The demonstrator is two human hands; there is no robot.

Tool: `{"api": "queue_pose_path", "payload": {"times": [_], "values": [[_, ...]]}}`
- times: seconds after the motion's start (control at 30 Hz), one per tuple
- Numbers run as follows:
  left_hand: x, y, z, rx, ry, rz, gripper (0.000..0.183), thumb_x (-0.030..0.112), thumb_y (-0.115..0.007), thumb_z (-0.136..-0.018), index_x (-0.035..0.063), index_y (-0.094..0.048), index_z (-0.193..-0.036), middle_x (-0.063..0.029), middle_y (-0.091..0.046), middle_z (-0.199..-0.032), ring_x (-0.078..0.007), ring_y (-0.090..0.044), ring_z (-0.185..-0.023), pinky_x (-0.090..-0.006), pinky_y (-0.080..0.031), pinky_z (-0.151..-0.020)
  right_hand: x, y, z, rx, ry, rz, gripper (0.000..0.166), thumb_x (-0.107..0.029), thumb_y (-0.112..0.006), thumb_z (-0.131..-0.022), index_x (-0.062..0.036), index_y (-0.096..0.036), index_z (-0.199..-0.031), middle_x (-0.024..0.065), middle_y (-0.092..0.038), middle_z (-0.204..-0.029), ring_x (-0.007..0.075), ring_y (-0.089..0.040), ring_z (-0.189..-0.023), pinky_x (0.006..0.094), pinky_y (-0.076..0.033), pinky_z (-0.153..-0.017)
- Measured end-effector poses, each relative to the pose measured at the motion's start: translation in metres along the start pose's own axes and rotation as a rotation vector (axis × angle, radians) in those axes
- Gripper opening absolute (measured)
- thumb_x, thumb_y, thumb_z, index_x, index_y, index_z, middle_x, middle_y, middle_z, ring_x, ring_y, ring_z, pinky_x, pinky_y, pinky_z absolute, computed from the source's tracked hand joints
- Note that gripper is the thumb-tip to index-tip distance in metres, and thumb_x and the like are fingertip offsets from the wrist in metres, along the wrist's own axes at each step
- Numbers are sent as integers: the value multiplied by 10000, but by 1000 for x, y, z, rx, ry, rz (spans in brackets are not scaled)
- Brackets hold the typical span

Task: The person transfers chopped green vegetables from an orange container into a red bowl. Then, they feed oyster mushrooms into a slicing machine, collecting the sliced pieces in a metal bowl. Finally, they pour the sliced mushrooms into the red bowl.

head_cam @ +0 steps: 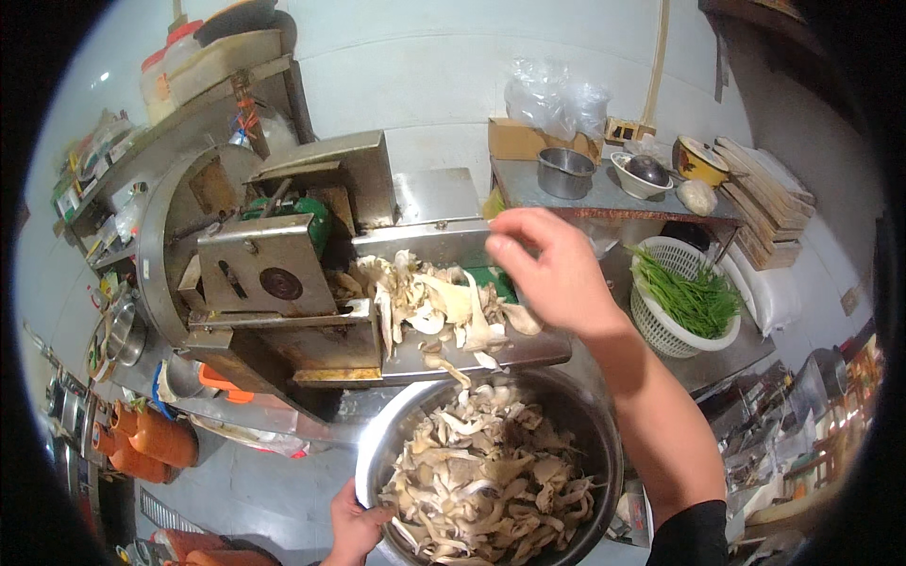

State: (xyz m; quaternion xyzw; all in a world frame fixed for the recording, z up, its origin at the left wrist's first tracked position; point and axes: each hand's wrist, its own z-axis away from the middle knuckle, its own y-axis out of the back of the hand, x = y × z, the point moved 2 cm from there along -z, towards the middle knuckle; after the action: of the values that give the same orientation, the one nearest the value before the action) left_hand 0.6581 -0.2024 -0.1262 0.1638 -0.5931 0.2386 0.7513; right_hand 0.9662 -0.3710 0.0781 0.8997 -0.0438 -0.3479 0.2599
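My left hand (359,523) grips the left rim of a large stainless steel bowl (612,453), which is heaped with torn oyster mushrooms (481,481). Above the bowl stands a metal cutting machine (265,272) with a green belt (495,281) in its feed trough. More oyster mushrooms (446,304) lie piled on that belt, and a few hang over the trough's front edge towards the bowl. Over the right end of the trough is my right hand (548,265), fingers curled and thumb apart, with nothing visible between them.
A white plastic basket (648,325) of green vegetables (690,297) stands at the right. Behind, a metal table (616,205) bears a steel pot (566,173), a white bowl (640,180) and a yellow pot (701,161). Orange gas cylinders (163,439) stand at lower left.
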Motion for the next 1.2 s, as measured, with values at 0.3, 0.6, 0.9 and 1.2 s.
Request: {"api": "queue_pose_path", "payload": {"times": [0.3, 0.6, 0.9, 1.2], "values": [[8, -6, 2, 10, -26, -26, 537, -148, -642, -600, -49, -605, -1126, -102, -691, -1008, -190, -649, -879, -317, -507, -836, 1, -48, -90, -292, -436, 508, 424, -406, -523, -952, -42, -704, -1072, 216, -670, -1126, 359, -645, -1063, 433, -509, -902], [8, -8, 1, 23, 15, 38, 538, -142, -627, -603, -49, -605, -1133, -85, -692, -1018, -179, -651, -892, -306, -506, -832, 7, -46, -84, -294, -398, 629, 513, -434, -464, -958, 11, -702, -1051, 248, -670, -1101, 386, -643, -1057, 455, -501, -925], [2, -3, 0, 6, -6, 39, 561, -147, -634, -601, -49, -589, -1152, -88, -688, -1030, -184, -648, -895, -316, -508, -841, 8, -51, -83, -245, -478, 590, 446, -386, -449, -955, -49, -711, -1086, 202, -680, -1129, 348, -650, -1075, 423, -509, -912], [-9, 4, -7, -30, 75, -95, 589, -64, -672, -595, -57, -575, -1176, -120, -677, -1075, -253, -654, -955, -381, -518, -880, 27, -46, -87, -375, -271, 668, 289, -237, -553, -911, -71, -717, -1081, 176, -690, -1082, 331, -668, -1033, 471, -541, -841]]}}
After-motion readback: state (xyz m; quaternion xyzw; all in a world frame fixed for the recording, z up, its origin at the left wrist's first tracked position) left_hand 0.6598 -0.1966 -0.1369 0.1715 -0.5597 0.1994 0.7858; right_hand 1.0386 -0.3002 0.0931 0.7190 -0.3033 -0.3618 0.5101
